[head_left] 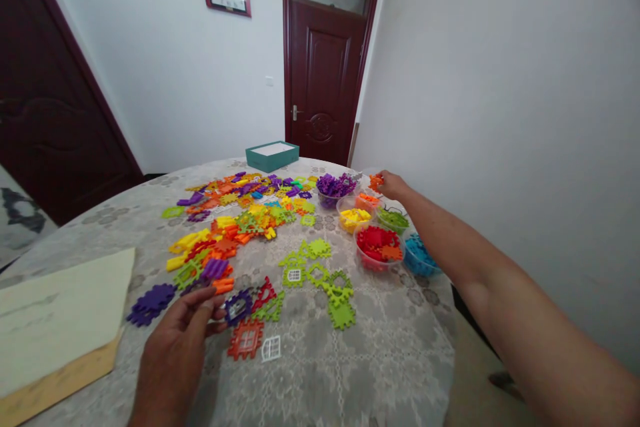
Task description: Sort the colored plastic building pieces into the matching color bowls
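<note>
At the table's near left, my left hand (183, 330) has its fingers closed at the edge of a purple notched building piece (239, 307) with an open middle. Just beyond those fingers lie orange connectors (223, 285) and a red piece (265, 293). An orange-red window piece (245, 339) and a white window insert (271, 348) are on the near side. My right hand (393, 185) reaches far across the table, its fingers closed around orange pieces (376, 181). Below it stands a bowl of orange pieces (367, 201).
Bowls hold purple pieces (335, 185), yellow pieces (355, 217), green pieces (393, 219), red pieces (377, 241) and blue pieces (423, 253). Mixed pieces (230, 240) spread over the left and middle. A teal box (273, 159) sits at the back, cardboard sheets (65, 310) at left.
</note>
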A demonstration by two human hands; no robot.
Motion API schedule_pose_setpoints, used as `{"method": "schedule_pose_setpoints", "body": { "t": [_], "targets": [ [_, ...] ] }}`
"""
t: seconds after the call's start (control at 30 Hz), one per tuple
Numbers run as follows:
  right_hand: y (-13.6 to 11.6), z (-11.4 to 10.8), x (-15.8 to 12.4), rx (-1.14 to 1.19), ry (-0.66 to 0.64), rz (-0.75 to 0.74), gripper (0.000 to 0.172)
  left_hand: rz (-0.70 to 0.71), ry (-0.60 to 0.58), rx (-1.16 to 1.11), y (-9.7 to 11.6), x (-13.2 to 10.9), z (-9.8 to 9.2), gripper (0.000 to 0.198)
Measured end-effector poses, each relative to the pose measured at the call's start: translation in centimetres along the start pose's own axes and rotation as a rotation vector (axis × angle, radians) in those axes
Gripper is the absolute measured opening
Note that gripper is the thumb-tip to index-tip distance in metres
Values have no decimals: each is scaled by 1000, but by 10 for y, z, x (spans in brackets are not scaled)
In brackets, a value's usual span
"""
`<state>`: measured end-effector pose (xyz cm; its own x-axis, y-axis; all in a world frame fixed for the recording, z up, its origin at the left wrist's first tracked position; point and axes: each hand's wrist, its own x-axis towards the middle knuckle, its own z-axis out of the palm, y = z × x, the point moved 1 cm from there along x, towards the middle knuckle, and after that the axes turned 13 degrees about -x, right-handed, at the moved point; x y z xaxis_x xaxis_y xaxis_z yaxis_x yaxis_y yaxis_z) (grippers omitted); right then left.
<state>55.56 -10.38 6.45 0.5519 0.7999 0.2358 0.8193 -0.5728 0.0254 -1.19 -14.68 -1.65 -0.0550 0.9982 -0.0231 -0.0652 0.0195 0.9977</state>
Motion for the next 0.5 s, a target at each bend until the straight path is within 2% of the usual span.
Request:
{"method": "schedule_pose_setpoints", "body": {
  "t": [0.13, 0.27, 0.37, 0.5],
  "targets": [
    [-2, 15, 12, 3, -15, 2, 48, -8, -2, 57, 0, 2, -3, 44],
    [-4, 19, 13, 4, -4, 50, 53, -19, 19, 52, -1, 3, -4, 43],
    [-6, 13, 7, 3, 24, 90, 51, -9, 28, 62, 0, 4, -5, 42],
    [-12, -8, -7, 5, 82, 94, 46, 23, 33, 55, 1, 5, -4, 38]
  ]
}}
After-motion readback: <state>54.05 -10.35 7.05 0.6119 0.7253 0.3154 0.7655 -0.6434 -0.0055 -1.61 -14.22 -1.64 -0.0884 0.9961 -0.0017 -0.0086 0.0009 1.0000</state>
